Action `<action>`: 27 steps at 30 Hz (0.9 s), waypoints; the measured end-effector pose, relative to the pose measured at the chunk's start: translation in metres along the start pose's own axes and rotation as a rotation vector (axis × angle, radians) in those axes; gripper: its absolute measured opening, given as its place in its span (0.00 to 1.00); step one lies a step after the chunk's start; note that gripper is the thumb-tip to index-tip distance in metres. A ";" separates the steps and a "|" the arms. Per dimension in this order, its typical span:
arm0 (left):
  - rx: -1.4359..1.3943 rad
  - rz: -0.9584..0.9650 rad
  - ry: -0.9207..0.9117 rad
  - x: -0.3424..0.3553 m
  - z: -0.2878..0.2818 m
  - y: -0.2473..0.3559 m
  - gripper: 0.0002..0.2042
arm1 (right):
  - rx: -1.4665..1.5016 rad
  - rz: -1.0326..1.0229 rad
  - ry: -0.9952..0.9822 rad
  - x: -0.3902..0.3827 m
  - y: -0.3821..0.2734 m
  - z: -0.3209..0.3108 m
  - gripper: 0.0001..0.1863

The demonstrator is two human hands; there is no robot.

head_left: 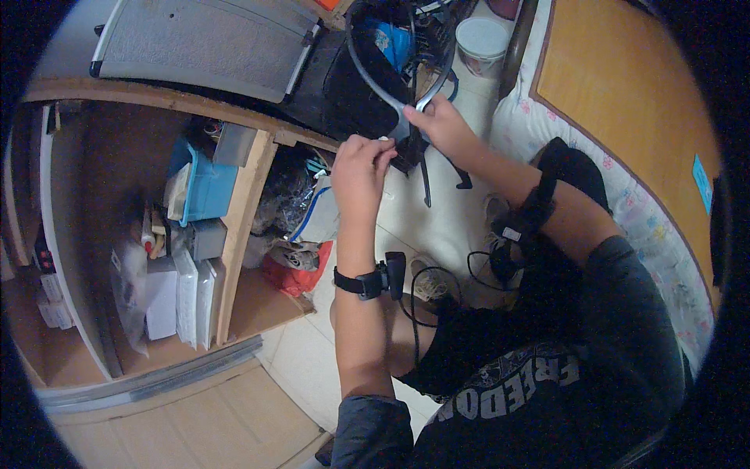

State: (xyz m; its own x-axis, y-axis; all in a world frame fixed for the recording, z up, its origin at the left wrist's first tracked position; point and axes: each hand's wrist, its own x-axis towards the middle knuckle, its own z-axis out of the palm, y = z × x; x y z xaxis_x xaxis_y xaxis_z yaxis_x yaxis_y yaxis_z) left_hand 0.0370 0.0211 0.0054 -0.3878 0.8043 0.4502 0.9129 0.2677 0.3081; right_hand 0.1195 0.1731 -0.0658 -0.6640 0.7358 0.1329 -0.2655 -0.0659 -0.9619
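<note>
My right hand [444,129] is closed on a grey, hoop-shaped frame [378,87]. The hoop narrows to a Y where my thumb presses it, much like a racket frame; its exact kind is unclear. Just left of its lower end, my left hand [361,168] is raised with thumb and fingers pinched together. A tiny pale spot shows at those fingertips, too small to name. Under the hands, dark thin legs or bars [426,181] stand out against the pale floor.
At left, an open wooden cabinet [244,234] holds a blue basket [209,187], white packets and a red bag [312,270]. A silver-edged grey case [207,43] lies on top. A lidded white bucket [481,47] stands behind; a wood-topped bed [625,102] lines the right. Black cables trail near my feet.
</note>
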 end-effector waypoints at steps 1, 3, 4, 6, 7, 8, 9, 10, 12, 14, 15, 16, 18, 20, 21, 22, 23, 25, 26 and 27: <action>-0.001 0.003 -0.001 0.000 -0.001 0.000 0.08 | 0.073 0.007 -0.010 0.003 -0.002 -0.004 0.18; -0.070 -0.105 -0.038 -0.002 -0.004 0.000 0.08 | 0.031 -0.008 0.026 0.005 0.012 -0.001 0.19; -0.069 -0.104 -0.040 -0.002 -0.003 0.001 0.08 | 0.010 -0.039 0.014 0.005 0.017 -0.001 0.19; -0.086 -0.071 -0.010 -0.003 0.001 0.003 0.08 | -0.010 -0.069 0.005 0.003 0.029 0.001 0.19; -0.084 -0.073 -0.010 -0.002 0.002 0.005 0.08 | -0.113 -0.120 -0.018 -0.001 0.031 0.005 0.19; -0.062 -0.034 -0.023 0.000 0.006 0.007 0.07 | -0.216 -0.170 -0.040 -0.004 0.032 0.008 0.20; -0.042 0.006 -0.036 0.001 0.009 0.010 0.07 | -0.216 -0.170 -0.041 -0.008 0.033 0.008 0.20; -0.024 0.016 -0.048 0.004 0.010 0.015 0.08 | -0.125 -0.081 -0.079 -0.014 0.018 0.008 0.19; -0.041 -0.017 -0.031 0.005 0.011 0.016 0.08 | -0.075 0.025 -0.117 -0.013 0.025 0.007 0.17; -0.080 -0.110 0.024 0.011 0.008 0.017 0.08 | 0.010 -0.008 -0.133 -0.015 0.012 0.012 0.16; -0.079 -0.112 0.026 0.012 0.005 0.017 0.08 | 0.096 -0.040 -0.147 -0.016 0.005 0.013 0.15; -0.070 -0.125 0.010 0.014 0.003 0.017 0.09 | 0.093 -0.040 -0.145 -0.017 -0.002 0.011 0.15; -0.067 -0.130 -0.012 0.014 0.003 0.014 0.10 | -0.072 0.044 -0.159 -0.018 -0.016 0.007 0.13; -0.041 -0.086 -0.024 0.014 0.003 0.015 0.10 | -0.044 0.039 -0.121 -0.018 -0.018 0.006 0.13; -0.012 -0.043 -0.035 0.014 0.003 0.015 0.09 | -0.013 0.034 -0.083 -0.018 -0.019 0.006 0.13; -0.011 -0.045 -0.035 0.013 0.001 0.015 0.09 | -0.013 0.035 -0.085 -0.017 -0.018 0.006 0.13; 0.003 -0.024 -0.060 0.012 -0.002 0.015 0.09 | -0.004 0.028 -0.083 -0.014 -0.017 0.005 0.14; 0.018 -0.003 -0.089 0.010 -0.006 0.011 0.09 | 0.005 0.024 -0.079 -0.009 -0.015 0.002 0.15; 0.002 -0.002 -0.098 0.009 -0.006 0.006 0.09 | 0.008 0.040 -0.059 -0.006 -0.013 0.000 0.16; -0.014 0.001 -0.108 0.008 -0.007 0.002 0.10 | 0.012 0.056 -0.038 -0.003 -0.012 -0.002 0.17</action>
State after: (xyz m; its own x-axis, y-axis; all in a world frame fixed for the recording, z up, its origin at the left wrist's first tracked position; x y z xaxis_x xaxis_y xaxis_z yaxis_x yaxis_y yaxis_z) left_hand 0.0344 0.0242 0.0152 -0.3704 0.8571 0.3580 0.9110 0.2600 0.3201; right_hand 0.1265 0.1729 -0.0550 -0.7042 0.7045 0.0879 -0.2353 -0.1149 -0.9651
